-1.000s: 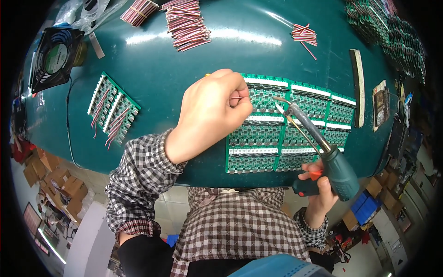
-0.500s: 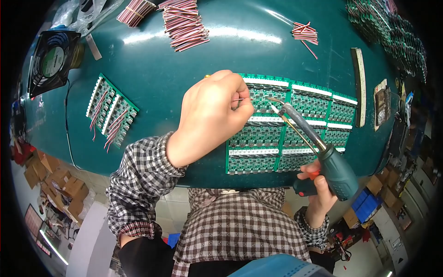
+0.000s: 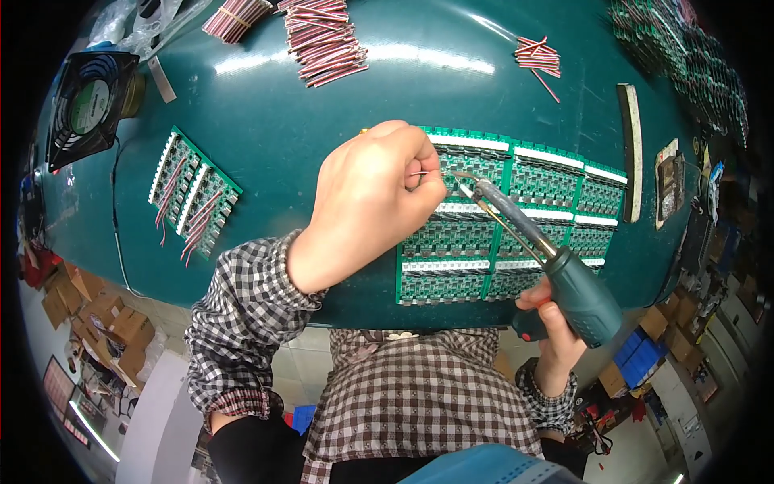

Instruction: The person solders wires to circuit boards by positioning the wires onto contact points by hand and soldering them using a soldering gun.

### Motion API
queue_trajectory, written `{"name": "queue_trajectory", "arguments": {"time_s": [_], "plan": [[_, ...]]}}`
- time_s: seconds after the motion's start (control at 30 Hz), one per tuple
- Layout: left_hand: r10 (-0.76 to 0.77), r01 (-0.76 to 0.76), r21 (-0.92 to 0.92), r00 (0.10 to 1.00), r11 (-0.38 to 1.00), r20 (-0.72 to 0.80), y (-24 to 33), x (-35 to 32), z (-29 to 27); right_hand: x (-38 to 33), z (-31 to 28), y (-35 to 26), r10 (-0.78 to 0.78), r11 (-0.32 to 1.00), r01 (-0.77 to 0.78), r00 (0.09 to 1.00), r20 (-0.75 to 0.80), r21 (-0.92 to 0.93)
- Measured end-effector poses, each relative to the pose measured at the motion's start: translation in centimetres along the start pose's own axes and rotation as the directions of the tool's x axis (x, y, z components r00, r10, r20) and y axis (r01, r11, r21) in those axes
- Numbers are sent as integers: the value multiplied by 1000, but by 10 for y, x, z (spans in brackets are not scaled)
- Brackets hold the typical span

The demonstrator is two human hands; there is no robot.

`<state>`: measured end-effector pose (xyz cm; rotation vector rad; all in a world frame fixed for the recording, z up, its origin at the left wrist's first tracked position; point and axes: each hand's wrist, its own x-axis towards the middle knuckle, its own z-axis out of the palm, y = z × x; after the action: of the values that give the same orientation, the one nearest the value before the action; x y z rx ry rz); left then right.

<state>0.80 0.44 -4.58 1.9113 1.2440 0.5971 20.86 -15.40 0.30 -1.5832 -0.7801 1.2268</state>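
My left hand [image 3: 371, 198] is pinched over the upper left part of the green circuit board panels [image 3: 444, 288]. From its fingertips a short thin wire [image 3: 417, 173] pokes out; most of it is hidden by the fingers. My right hand [image 3: 558, 343] is wrapped round the handle of a dark green soldering gun [image 3: 587, 300] that has a metal feed tube under its barrel. The gun's tip points left over the top row of boards, close to the wire. Whether tip and wire touch, I cannot tell.
A smaller board piece with red wires [image 3: 193, 194] lies left on the green table. Bundles of red-and-white wires [image 3: 326, 44] and a small loose pile [image 3: 538, 56] lie at the back. A black fan [image 3: 91, 109] stands far left, a strip [image 3: 630, 153] at right, stacked boards [image 3: 685, 60] far right.
The soldering gun has shifted left, bringing its tip nearer to the wire at my left fingertips. My left hand has hardly moved.
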Motion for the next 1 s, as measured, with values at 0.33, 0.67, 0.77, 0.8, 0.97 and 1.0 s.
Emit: {"name": "queue_trajectory", "arguments": {"time_s": [0.33,0.67,0.77,0.8,0.97,1.0], "plan": [[-2,2,-4,1000,1000,-30,0,0,1,3,1,-1,57,998,-57,998,-21,-10],[6,-7,-18,999,1000,-39,0,-1,2,4,2,2,70,996,-73,996,-60,-55],[16,-16,-16,999,1000,-43,-1,-1,3,5,3,2,74,996,-77,995,-65,-51],[21,-22,-13,999,1000,-45,-1,0,4,5,3,2,72,996,-75,995,-66,-53],[27,-27,-6,998,1000,-51,-2,-1,4,7,2,1,71,995,-74,996,-47,-69],[28,-28,-5,998,1000,-50,-2,-1,4,6,1,0,70,997,-70,997,-30,-27]]}}
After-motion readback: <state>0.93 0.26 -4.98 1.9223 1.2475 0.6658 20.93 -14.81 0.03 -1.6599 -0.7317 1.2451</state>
